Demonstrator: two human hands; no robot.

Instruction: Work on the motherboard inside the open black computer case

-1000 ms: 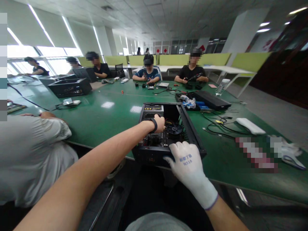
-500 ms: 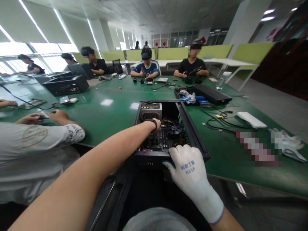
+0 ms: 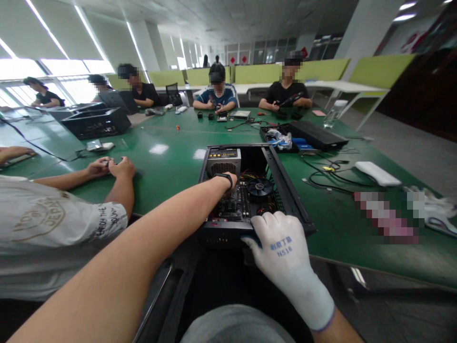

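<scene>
An open black computer case (image 3: 221, 233) lies on the green table's near edge. My right hand (image 3: 280, 240), in a white glove, grips its near edge with the thumb on my side and the fingers over the top. My left hand (image 3: 232, 180), bare and with a black wristband, reaches down into the case near the motherboard (image 3: 230, 207); its fingers are hidden from me. A power supply (image 3: 224, 164) sits in the far left corner, beyond that hand. To the right of the hand is a round black cooling fan (image 3: 259, 187), with red and yellow wires behind it.
On my left a co-worker's hands (image 3: 112, 166) are close together over the table (image 3: 167, 176). Black cables (image 3: 321, 178), a white oblong object (image 3: 378, 173) and a glove (image 3: 435, 205) lie at right. Behind the case is a tray (image 3: 266, 136) holding gloves. Several people sit farther off.
My left hand stays inside the case and my right keeps its grip. The co-worker's hands on my left have moved right, farther over the table. The view has shifted slightly.
</scene>
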